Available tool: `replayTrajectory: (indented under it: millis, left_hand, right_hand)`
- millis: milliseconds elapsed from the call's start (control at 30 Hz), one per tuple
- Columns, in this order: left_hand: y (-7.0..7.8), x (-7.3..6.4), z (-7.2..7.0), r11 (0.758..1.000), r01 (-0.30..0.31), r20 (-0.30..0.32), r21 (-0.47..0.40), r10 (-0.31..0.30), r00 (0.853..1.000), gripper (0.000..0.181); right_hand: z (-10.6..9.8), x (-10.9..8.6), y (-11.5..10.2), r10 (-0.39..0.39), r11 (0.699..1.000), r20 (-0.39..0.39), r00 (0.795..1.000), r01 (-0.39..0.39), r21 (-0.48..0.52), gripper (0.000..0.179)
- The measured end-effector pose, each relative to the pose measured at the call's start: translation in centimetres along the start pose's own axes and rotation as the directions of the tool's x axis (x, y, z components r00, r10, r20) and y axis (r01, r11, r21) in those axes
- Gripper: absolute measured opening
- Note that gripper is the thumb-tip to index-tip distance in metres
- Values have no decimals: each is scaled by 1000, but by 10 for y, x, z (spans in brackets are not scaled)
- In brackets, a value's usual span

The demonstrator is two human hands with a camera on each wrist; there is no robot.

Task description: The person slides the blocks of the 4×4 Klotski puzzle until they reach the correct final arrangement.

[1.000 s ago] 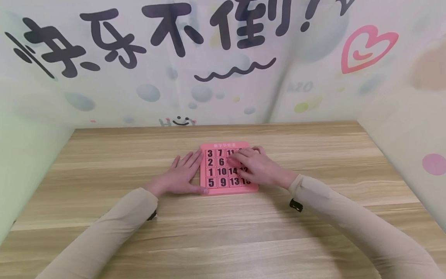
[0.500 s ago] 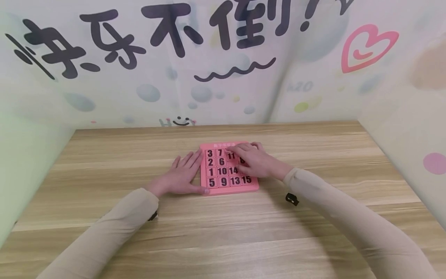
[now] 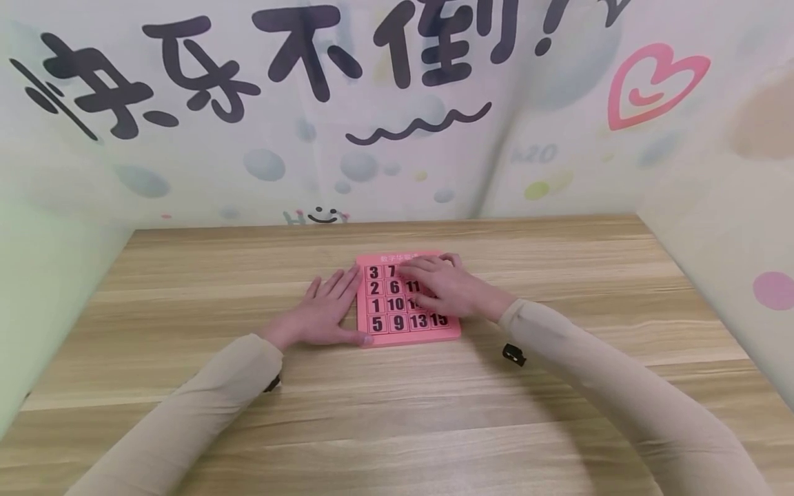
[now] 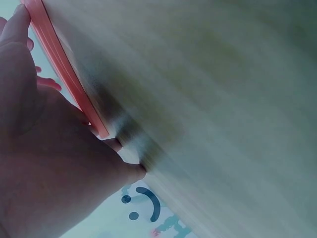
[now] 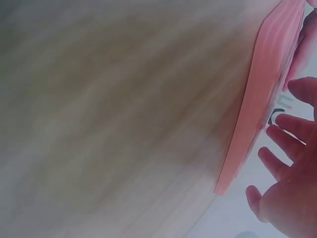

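Observation:
A pink number sliding puzzle (image 3: pixel 409 338) lies flat on the wooden table, black numerals on its square tiles. My left hand (image 3: pixel 316 318) rests along its left side with fingers straight, the thumb at the near left corner. In the left wrist view, that hand (image 4: pixel 59 158) lies against the puzzle's pink side (image 4: pixel 64 69). From the right, my right hand (image 3: pixel 455 288) reaches over the upper tiles, fingers loosely bent and fingertips near the 7 tile (image 3: pixel 391 271). The 11 tile (image 3: pixel 413 286) shows in the second row, right of the 6. Several right-hand tiles are hidden under this hand.
The wooden table (image 3: pixel 397 413) runs to a white back wall (image 3: pixel 205 172) with black writing and bubble prints. Side walls stand left and right. Black straps (image 3: pixel 513 354) show at the cuffs of both beige sleeves.
The 11 tile has slid down from the top row into the second row. My right hand has shifted a little to the left. My left hand stays in place.

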State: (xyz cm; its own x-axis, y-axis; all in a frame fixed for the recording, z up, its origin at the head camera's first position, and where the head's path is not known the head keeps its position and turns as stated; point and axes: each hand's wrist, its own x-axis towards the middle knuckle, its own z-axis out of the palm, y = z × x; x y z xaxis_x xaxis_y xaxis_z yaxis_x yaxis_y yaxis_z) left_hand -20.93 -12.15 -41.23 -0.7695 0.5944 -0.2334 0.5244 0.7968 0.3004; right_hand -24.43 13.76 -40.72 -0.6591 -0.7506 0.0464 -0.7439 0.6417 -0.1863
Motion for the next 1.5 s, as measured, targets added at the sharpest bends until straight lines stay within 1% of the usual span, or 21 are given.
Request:
replayTrajectory:
  millis: [100,167,267,333,400,533,667,767,1000,1167,1233,1367,1433,1500]
  left_hand:
    - [0,0,0,1000,-2,-1,3,2,1000,109]
    - [0,0,-1,1000,0,-1,1,0,1000,109]
    - [0,1,-1,1000,8,4,2,-8,1000,109]
    - [0,1,-1,1000,5,4,1,-5,1000,109]
    - [0,2,-1,1000,6,6,5,-6,1000,110]
    - [0,2,-2,1000,10,7,12,-10,1000,111]
    - [-1,1,-2,1000,8,9,19,-8,1000,111]
    - [-1,1,-2,1000,2,15,14,-2,1000,110]
    - [0,0,-1,1000,4,17,3,-4,1000,108]
    - [0,-1,-1,1000,8,17,1,-8,1000,108]
    - [0,-1,-1,1000,12,20,4,-12,1000,108]
    - [0,-1,-1,1000,9,17,1,-9,1000,108]
    - [1,-1,-1,1000,8,18,1,-8,1000,108]
    - [1,-1,-2,1000,9,19,1,-9,1000,108]
  right_hand:
    - [1,3,-3,-23,1000,11,1000,24,-20,51]
    - [1,5,-5,-32,999,33,999,33,-28,52]
    - [2,7,-5,-26,998,79,997,30,-58,52]
    - [0,6,-3,-12,997,93,996,19,-76,51]
    - [-2,4,0,8,995,87,996,0,-100,49]
    - [-9,-1,7,37,992,48,998,-31,-124,44]
    - [-12,-3,9,23,992,32,999,-18,-122,41]
    - [-9,0,6,-6,994,23,1000,8,-111,42]
    - [2,15,-10,-49,994,49,998,53,-97,48]
    - [3,25,-22,-40,994,81,996,48,-97,50]
    - [3,28,-25,-26,994,107,994,37,-101,52]
    - [3,29,-25,-5,993,139,990,22,-120,54]
    - [2,26,-22,1,992,131,991,15,-125,53]
    - [0,21,-18,9,991,105,994,5,-135,51]
